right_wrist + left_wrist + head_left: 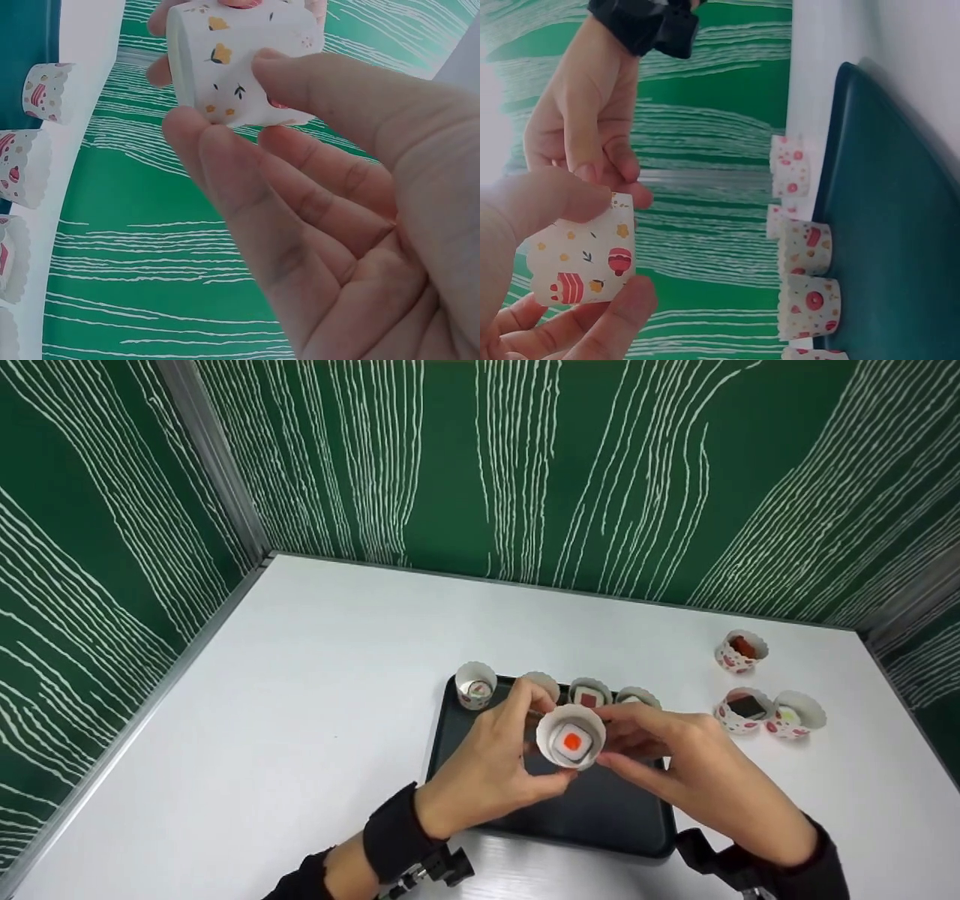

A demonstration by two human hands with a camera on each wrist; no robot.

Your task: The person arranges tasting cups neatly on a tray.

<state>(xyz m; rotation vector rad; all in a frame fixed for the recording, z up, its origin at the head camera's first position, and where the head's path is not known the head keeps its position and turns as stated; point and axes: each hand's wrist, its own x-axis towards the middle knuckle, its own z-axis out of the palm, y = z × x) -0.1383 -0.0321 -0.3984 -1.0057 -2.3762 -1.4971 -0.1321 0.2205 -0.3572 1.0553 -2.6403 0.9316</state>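
Note:
Over the tray, both hands hold one paper baking cup (551, 744) with its mouth toward the head camera. Inside lies a white, sushi-like piece with an orange centre (572, 742). My left hand (487, 761) grips the cup from the left, thumb below and fingers above. From the right, my right hand (701, 750) pinches its side. The right wrist view shows the right thumb (300, 79) on the wall of the printed cup (225, 64), fingertips by its lower edge. Cake and flower prints show on the cup (592, 262) in the left wrist view.
A dark tray (600, 817) lies on the white table (300, 712). Several cups with small pieces line its far edge, including a cup (474, 697) at the corner. Right of it stand a cup (735, 661) at the back and two cups nearer. Green walls (450, 457) enclose the table.

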